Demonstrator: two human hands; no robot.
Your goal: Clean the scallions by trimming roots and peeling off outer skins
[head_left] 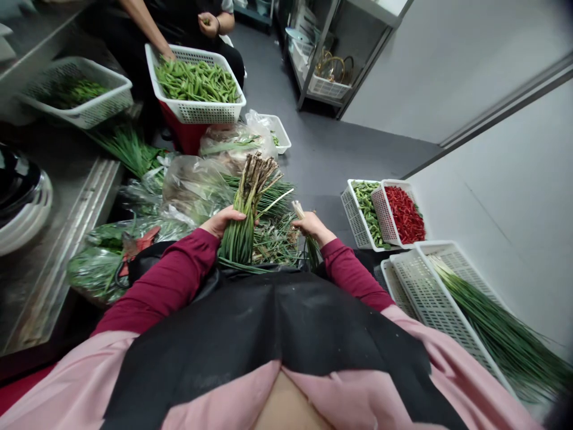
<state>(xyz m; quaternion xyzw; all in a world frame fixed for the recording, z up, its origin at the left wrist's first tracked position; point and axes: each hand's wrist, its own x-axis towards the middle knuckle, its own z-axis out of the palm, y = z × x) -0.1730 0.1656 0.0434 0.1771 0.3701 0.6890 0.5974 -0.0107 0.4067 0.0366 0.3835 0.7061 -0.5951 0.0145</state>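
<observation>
My left hand (222, 221) is closed around a thick bunch of scallions (242, 236), with their brown, dirty root ends pointing up and away. One pale stalk sticks out of that bunch to the right. A few cleaned scallions (298, 209) with white ends are gripped in my right hand (312, 226), their green leaves hanging down beneath it. Between and below my hands lies a heap of trimmed leaves and scraps (280, 239). More green stalks (275, 194) lie just beyond the heap.
A white basket of green peppers (197, 80) stands ahead, with a co-worker's hand (168, 52) in it. Plastic-bagged vegetables (192, 185) lie at left. On the right are a basket of red chillies (405, 215) and a long basket (461, 322) of scallions. Red-handled scissors (134, 248) lie at left.
</observation>
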